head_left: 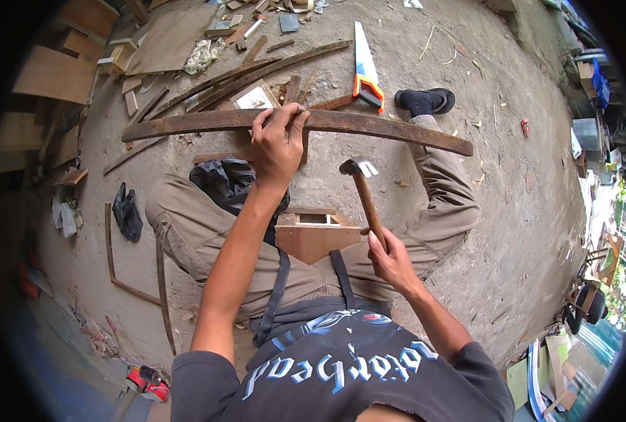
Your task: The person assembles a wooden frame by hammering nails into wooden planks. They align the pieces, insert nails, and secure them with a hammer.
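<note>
A long, dark wooden strip (pixel 369 125) lies crosswise in front of me, over another piece of wood. My left hand (pixel 278 144) is closed on it near its middle, fingers bent over the far edge. Whether the fingertips also pinch something small, such as a nail, is too small to tell. In my right hand (pixel 394 264) is a claw hammer (pixel 369 200), gripped by its wooden handle. Its head points up and away, nearer me than the strip and apart from it. Between my thighs sits a small wooden box (pixel 313 243) with an opening on top.
A handsaw (pixel 367 70) with an orange and black handle lies beyond the strip, left of my shoe (pixel 439 100). Long wooden strips (pixel 249 76) and offcuts are scattered at the far left. A black plastic bag (pixel 223 181) lies by my left leg. A red power tool (pixel 147 383) is at the lower left.
</note>
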Action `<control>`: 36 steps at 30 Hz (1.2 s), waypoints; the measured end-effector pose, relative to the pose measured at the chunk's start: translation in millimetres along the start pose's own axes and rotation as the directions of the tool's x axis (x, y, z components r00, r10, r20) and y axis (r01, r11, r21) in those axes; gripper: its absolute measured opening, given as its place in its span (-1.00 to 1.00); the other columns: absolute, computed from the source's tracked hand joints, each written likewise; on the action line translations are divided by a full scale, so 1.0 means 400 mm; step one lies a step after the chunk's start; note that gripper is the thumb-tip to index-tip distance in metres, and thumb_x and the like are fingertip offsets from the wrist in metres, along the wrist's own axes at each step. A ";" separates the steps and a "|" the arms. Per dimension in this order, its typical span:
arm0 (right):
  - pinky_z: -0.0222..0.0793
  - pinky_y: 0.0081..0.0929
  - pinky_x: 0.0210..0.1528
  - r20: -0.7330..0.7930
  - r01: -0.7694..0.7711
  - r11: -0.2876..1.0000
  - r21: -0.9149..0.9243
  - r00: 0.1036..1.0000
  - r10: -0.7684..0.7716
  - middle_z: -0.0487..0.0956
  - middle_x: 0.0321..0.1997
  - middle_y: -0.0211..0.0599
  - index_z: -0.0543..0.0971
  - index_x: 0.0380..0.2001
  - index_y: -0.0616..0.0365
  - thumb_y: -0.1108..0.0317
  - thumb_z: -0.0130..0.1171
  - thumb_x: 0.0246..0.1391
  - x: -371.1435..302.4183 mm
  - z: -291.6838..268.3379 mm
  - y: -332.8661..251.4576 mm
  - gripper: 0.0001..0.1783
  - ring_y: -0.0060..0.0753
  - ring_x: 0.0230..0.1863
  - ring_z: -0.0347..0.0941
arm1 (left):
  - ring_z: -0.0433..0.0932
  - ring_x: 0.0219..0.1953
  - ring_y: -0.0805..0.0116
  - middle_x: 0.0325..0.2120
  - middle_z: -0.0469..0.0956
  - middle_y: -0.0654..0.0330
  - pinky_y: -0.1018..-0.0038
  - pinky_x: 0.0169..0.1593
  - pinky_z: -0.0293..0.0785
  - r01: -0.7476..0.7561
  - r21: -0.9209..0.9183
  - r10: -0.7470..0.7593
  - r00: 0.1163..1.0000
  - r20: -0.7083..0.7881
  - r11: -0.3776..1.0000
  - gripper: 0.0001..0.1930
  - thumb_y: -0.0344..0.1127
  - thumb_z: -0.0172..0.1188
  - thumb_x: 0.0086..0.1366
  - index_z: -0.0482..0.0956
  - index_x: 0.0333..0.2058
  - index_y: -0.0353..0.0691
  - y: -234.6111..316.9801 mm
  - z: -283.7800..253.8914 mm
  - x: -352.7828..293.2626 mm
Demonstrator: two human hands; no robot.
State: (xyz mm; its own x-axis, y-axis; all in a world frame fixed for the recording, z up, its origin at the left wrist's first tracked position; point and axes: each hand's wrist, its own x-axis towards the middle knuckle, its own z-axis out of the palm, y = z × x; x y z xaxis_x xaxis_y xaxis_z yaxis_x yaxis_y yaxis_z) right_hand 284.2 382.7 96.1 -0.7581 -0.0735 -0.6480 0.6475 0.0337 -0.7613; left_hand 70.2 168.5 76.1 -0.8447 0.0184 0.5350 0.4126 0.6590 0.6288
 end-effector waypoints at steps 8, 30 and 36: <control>0.21 -0.58 -0.43 0.008 0.379 0.914 -0.146 0.924 -0.382 0.36 -0.54 -0.47 0.42 0.12 0.24 0.17 -0.05 0.41 -0.052 0.062 -0.288 -0.60 -0.67 -0.49 0.25 | 0.64 -0.37 0.13 -0.43 0.68 0.10 0.23 0.09 0.40 -0.040 -0.027 0.039 0.998 -0.041 0.999 -0.85 -0.27 0.26 0.30 0.62 -0.24 -0.21 -0.001 0.010 -0.003; 0.24 -0.43 -0.47 0.029 0.416 0.803 -0.426 0.894 -0.448 0.41 -0.57 -0.25 0.42 0.05 0.26 0.21 -0.04 0.40 0.013 0.078 -0.340 -0.65 -0.51 -0.56 0.29 | 0.65 -0.28 0.12 -0.36 0.69 0.13 0.20 0.12 0.40 -0.046 -0.031 0.044 0.996 -0.074 0.998 -0.84 -0.27 0.27 0.29 0.65 -0.24 -0.21 -0.007 0.016 -0.007; 0.26 -0.41 -0.46 0.030 0.499 0.786 -0.364 0.850 -0.526 0.42 -0.56 -0.23 0.42 0.04 0.27 0.21 -0.06 0.40 -0.019 0.104 -0.354 -0.65 -0.50 -0.54 0.32 | 0.65 -0.30 0.13 -0.36 0.69 0.12 0.21 0.13 0.40 -0.026 -0.027 0.024 0.997 -0.074 0.999 -0.84 -0.27 0.28 0.28 0.65 -0.25 -0.22 0.007 0.014 -0.018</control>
State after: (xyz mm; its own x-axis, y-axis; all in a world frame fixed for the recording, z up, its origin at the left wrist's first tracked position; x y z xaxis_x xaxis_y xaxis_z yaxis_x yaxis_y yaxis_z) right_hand 201.4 337.2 209.9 -0.9826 -0.1099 -0.1495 0.1021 0.3526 -0.9302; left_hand 75.3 174.4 70.9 -0.8068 -0.0214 0.5905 0.4439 0.6375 0.6297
